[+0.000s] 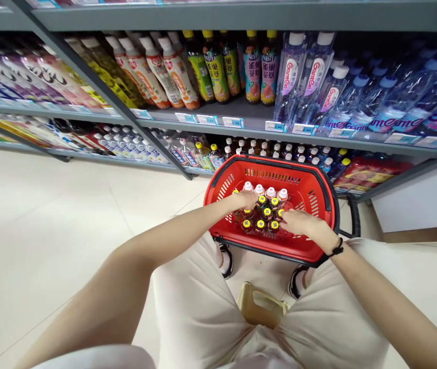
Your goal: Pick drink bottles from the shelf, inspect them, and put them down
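A red shopping basket (275, 167) with black rims stands on the floor between my feet and the shelf. Inside it several drink bottles stand upright, some with yellow caps (267, 212), others with white caps (271, 192) in a row at the back. My left hand (246, 200) reaches in from the left, its fingers closed at a yellow-capped bottle (262, 200) and partly hidden among the tops. From the right, my right hand (298, 223) pinches the top of another yellow-capped bottle (281, 213) at the group's edge.
Shelves of bottled drinks run across the front, with a row of tea bottles (215, 66) and clear water bottles (310, 77) above price tags. The basket's black handle (353, 218) sticks out at right. A beige stool (260, 305) is between my legs. A white panel (421, 179) stands at right.
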Available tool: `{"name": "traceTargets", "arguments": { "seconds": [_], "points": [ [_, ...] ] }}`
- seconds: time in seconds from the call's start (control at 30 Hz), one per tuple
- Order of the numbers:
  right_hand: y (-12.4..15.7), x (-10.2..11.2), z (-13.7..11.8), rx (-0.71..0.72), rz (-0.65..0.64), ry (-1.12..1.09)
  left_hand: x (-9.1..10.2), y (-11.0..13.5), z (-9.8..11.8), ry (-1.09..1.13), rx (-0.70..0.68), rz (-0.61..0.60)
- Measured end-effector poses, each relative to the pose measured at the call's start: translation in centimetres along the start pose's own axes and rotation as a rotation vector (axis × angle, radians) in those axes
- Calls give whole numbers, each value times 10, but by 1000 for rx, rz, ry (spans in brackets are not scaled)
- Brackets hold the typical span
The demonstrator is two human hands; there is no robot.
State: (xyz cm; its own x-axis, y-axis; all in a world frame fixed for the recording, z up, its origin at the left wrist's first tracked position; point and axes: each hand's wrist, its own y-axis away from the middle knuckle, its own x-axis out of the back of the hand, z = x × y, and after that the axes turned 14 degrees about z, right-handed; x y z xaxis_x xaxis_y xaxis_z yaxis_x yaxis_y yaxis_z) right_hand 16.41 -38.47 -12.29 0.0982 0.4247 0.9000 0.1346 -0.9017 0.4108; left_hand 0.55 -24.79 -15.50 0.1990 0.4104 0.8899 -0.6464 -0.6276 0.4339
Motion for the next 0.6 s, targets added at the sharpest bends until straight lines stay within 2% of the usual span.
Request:
{"name": "traceTargets", "arguments": {
  "seconds": [0.17,0.27,0.37,0.47,0.6],
  "points": [
    [7,15,2,22,84,17,47,25,2,-97,-95,153],
    [11,31,4,39,189,9,63,45,-2,-104,-132,174],
    [8,52,13,32,351,-33,71,56,-5,-112,-130,173],
    [-5,81,28,-7,574,-82,75,61,-4,-101,-128,142],
    [-36,141,46,-108,884,-93,77,62,-2,-63,-132,129]
  ]
}}
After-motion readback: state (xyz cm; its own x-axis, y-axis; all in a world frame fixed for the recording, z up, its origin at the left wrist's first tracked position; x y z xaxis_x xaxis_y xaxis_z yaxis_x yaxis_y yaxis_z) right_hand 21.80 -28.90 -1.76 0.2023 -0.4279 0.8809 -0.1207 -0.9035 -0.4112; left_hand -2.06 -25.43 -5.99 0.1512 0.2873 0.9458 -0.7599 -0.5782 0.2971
